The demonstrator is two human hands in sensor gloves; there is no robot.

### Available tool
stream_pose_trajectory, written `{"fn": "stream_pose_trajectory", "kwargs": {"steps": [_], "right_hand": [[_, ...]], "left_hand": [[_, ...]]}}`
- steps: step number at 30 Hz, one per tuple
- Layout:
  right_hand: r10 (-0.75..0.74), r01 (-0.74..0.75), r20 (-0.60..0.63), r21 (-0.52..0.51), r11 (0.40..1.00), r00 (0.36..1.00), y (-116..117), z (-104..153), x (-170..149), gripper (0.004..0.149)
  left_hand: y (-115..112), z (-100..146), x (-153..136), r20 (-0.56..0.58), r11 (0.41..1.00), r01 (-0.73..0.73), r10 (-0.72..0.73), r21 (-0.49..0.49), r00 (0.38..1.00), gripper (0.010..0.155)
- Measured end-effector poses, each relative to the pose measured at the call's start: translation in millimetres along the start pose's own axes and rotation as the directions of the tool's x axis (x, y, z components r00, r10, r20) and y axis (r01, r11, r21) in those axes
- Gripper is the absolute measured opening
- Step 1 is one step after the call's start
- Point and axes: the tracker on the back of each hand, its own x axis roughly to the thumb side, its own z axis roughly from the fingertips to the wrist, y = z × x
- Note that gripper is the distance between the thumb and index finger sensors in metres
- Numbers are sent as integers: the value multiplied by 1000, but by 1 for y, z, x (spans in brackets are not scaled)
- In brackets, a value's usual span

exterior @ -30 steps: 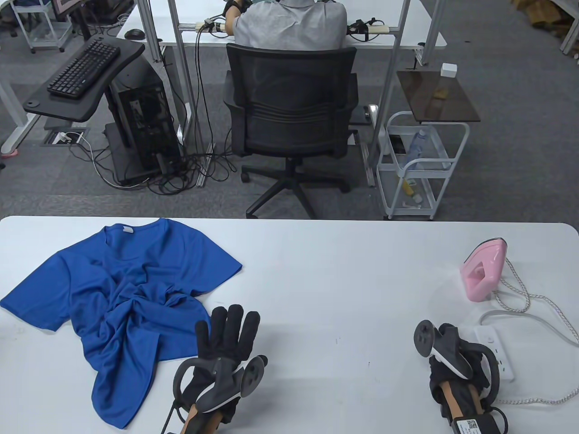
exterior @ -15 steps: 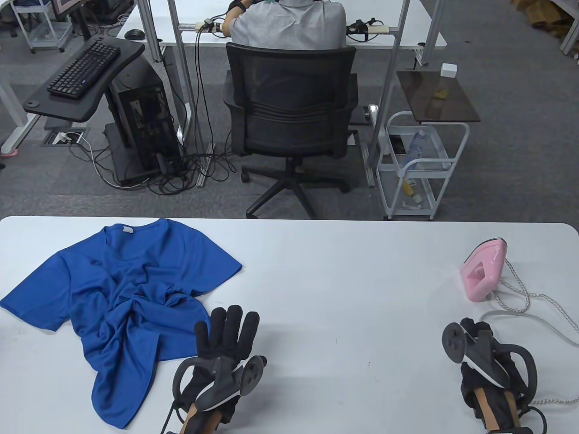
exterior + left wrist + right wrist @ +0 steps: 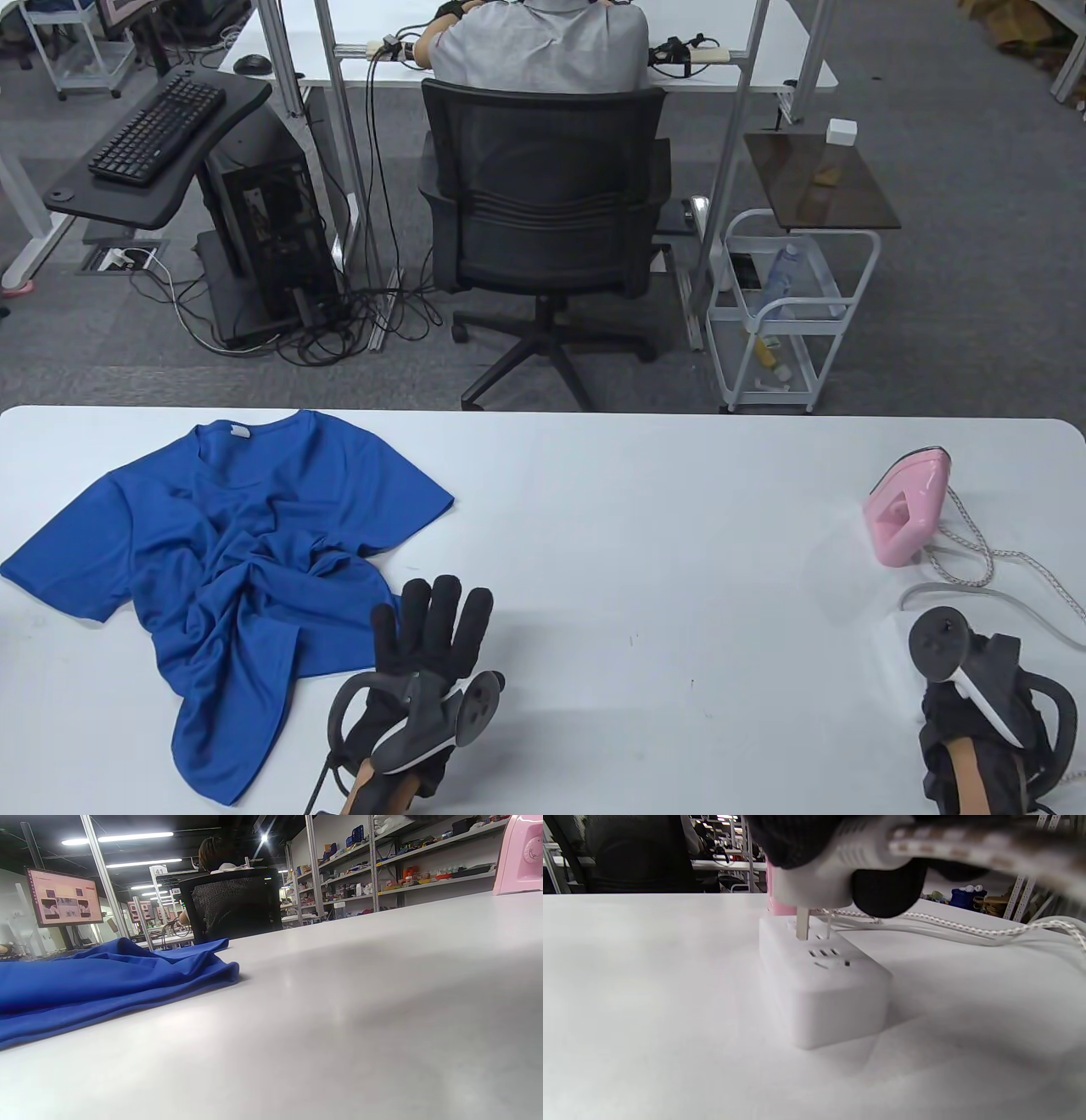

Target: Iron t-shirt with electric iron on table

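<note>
You are at the very start: nothing on the t-shirt [image 3: 229, 577] has been pressed yet. It lies crumpled and twisted at the left end of the table [image 3: 611, 543], collar toward the far edge, its lower half bunched into folds, so it still has to be spread flat before any ironing. The pink iron [image 3: 906, 508] stands upright on its heel at the far right, well apart from the shirt, untouched. Your right hand [image 3: 976, 730] grips the iron's white plug [image 3: 818, 887] and holds it over the white power strip [image 3: 823, 984], prongs right at a socket (whether they have entered it cannot be told from the right wrist view, which is blurred). Your left hand [image 3: 428, 645] rests flat on the table with fingers spread, holding nothing, just beside the shirt's near hem. What is left, by my judgement: seat the plug, smooth the shirt, fetch the iron and run it over the fabric. The table is plain white and smooth; the braided cord [image 3: 993, 560] loops behind the iron. Beyond it is a carpeted workroom with a person seated in a black office chair [image 3: 543, 221], a keyboard stand [image 3: 153, 136] and a small white cart [image 3: 789, 314].
</note>
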Motion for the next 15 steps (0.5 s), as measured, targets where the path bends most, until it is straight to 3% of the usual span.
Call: {"fn": "stream_pose_trajectory", "kwargs": {"steps": [7, 15], "right_hand": [[-5, 7, -33, 66, 998, 999, 10, -7, -6, 54], [41, -40, -62, 20, 999, 997, 6, -6, -1, 54]], "left_hand": [[-1, 0, 2, 8, 1000, -16, 16, -12, 1000, 97], [-1, 0, 3, 8, 1000, -24, 24, -10, 1000, 97]]}}
